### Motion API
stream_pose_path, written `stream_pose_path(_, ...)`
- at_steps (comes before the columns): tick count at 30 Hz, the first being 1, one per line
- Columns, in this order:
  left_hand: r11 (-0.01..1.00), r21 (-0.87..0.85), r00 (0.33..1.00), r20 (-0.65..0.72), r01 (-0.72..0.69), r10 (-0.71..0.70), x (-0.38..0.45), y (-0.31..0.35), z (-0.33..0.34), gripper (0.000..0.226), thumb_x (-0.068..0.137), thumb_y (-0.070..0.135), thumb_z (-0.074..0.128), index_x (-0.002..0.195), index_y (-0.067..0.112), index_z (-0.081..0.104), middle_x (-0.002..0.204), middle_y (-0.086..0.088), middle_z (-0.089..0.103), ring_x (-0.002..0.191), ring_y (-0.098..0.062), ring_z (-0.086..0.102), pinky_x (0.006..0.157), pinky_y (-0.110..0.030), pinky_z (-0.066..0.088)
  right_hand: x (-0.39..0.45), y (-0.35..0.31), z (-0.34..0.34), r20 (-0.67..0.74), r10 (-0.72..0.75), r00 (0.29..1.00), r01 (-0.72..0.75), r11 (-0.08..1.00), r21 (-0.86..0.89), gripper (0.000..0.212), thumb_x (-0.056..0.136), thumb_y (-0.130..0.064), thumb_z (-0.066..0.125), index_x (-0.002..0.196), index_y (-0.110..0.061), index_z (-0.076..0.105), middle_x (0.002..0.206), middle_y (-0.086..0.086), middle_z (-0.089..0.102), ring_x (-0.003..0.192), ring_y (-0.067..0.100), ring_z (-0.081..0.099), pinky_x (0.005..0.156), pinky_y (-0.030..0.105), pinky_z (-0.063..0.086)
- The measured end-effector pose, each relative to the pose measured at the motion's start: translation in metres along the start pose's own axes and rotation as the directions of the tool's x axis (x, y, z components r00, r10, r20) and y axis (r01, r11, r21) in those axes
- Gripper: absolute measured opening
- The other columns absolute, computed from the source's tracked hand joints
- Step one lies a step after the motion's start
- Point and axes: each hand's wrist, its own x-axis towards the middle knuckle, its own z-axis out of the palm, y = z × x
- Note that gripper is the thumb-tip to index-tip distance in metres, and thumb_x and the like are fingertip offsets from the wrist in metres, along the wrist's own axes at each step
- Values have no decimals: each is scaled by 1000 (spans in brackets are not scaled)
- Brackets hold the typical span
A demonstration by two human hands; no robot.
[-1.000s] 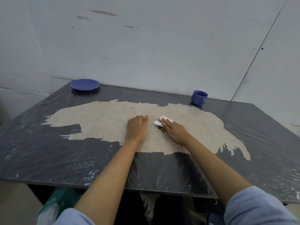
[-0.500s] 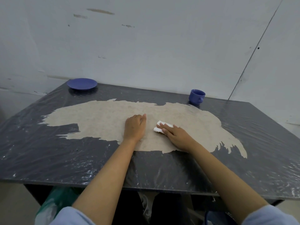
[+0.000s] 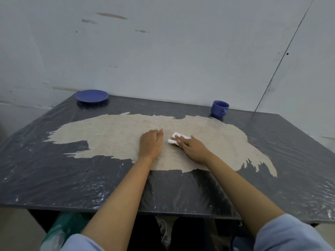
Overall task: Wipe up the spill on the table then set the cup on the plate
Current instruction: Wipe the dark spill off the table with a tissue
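Observation:
A folded white tissue (image 3: 174, 138) lies mid-table, pressed flat under the fingers of my right hand (image 3: 192, 147). My left hand (image 3: 150, 144) rests palm down just left of the tissue, fingers together, holding nothing. A blue cup (image 3: 219, 108) stands upright at the far right edge by the wall, handle toward me. At the far left corner sits a blue plate (image 3: 91, 96) with nothing on it. No dark spill shows beside the tissue; what lies under it is hidden.
The table (image 3: 54, 178) is dark and wrapped in shiny plastic film, with a large beige worn patch (image 3: 108, 136) across its middle. White walls stand close behind and to the right. A green bag (image 3: 61, 227) hangs below the front edge.
My right hand slid the tissue a little toward me and left over the small dark spill seen a second ago, which no longer shows. The left hand stayed put.

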Motion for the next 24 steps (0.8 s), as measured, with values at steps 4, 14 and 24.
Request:
stream_pose_path(4,1000,-4,1000,-2,-3,3,-1,2,-1,56,101,39,31,86,2,69,83,-10,69,80,-25,63,83,-42,50,-26,-4,-8,14,-4,1000,4,1000,19,44,106,-39,23,149,-35,32,159,-8,28,149,20,16,120,30,0)
stream_pose_path(14,1000,1,1000,12,11,-11,-1,1,-2,58,100,41,29,80,1,66,77,-8,67,76,-25,62,81,-43,50,-4,23,-17,-35,54,998,-53,999,8,47,106,-39,19,149,-32,36,156,-3,34,146,18,29,122,35,0)
stream_pose_path(24,999,8,999,25,35,-35,-1,5,-3,55,101,39,31,84,3,68,81,-8,68,78,-23,62,84,-42,50,-7,13,-3,-29,-1,1000,1,1000,16,46,106,-40,20,150,-35,32,159,-9,27,149,15,20,121,34,-4)
